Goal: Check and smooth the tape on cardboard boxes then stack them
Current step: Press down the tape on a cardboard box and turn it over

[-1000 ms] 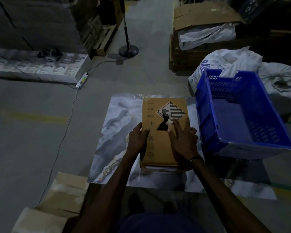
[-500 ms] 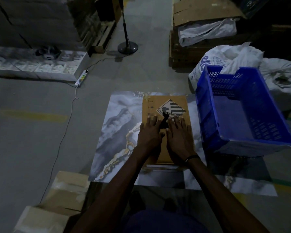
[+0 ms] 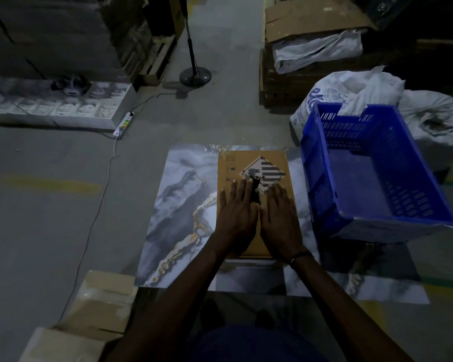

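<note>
Evidently the smoothing step was in hand: the cardboard box (image 3: 254,205) lay flat on the marble-patterned table (image 3: 183,205) toward its far right edge, beside a blue crate (image 3: 377,178). Left hand (image 3: 237,215) and right hand (image 3: 280,220) pressed it, fingers straight, grasping nothing. A second before, they clasped its sides. Next, probably, lifting for stacking.

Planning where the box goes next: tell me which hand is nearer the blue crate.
Right. The right hand lies flat on the box beside the blue crate; the left hand lies farther away.
</note>
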{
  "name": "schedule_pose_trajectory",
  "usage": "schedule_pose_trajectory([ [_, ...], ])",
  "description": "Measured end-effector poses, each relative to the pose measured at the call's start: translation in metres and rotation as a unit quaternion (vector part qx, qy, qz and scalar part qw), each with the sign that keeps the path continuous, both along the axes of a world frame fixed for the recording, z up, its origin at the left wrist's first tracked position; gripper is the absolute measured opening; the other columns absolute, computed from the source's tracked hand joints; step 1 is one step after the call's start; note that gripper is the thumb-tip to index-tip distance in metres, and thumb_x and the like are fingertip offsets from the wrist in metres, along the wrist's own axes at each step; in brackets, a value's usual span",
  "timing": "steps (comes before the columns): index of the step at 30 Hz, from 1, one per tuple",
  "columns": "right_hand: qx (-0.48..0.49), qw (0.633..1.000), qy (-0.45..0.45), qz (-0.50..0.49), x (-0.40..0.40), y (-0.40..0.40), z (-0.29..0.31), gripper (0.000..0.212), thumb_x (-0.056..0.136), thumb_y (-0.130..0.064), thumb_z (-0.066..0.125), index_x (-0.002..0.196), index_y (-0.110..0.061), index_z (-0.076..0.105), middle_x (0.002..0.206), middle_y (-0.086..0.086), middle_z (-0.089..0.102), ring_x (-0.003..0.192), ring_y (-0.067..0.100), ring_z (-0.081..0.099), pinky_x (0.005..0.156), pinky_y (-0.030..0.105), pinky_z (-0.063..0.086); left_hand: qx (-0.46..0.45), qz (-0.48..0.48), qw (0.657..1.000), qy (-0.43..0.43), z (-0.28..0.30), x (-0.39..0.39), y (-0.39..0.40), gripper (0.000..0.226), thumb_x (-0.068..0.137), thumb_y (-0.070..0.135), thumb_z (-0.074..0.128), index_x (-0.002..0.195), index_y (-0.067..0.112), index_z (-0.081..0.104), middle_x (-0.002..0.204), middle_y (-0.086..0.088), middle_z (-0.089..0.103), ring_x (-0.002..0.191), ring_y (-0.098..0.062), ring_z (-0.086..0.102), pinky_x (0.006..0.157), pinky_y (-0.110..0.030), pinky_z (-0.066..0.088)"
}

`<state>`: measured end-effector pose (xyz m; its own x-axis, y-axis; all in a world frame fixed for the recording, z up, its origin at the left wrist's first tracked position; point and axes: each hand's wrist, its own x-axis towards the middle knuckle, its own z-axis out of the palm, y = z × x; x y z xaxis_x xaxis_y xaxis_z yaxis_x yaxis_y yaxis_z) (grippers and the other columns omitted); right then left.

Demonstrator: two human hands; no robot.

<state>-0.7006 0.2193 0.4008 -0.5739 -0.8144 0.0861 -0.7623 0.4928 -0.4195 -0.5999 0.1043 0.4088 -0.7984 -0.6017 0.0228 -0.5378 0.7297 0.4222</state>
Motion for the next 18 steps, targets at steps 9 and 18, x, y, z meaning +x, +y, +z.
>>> schedule_pose_trajectory([
  [9,-0.031,0.999,-0.035,-0.005,-0.005,0.002,-0.008,0.065,0.1,-0.023,0.021,0.162,-0.006,0.009,0.171,0.01,0.004,0.158,0.017,0.0,0.128,0.044,0.01,-0.041,-0.085,0.994,-0.055,-0.009,-0.024,-0.012,0.081,0.098,0.057,0.005,0.162,0.009,0.006,0.17,-0.012,-0.005,0.157,-0.027,-0.01,0.126,-0.05,-0.008],
  [18,-0.019,0.999,-0.037,0.008,-0.006,0.003,-0.007,0.071,0.096,-0.024,0.031,0.162,-0.008,0.013,0.171,0.009,0.005,0.158,0.017,0.0,0.128,0.044,0.009,-0.085,-0.105,0.989,-0.054,-0.02,0.0,0.008,0.07,0.104,0.05,0.011,0.162,0.014,0.017,0.17,-0.012,0.008,0.157,-0.028,-0.003,0.125,-0.056,0.001],
])
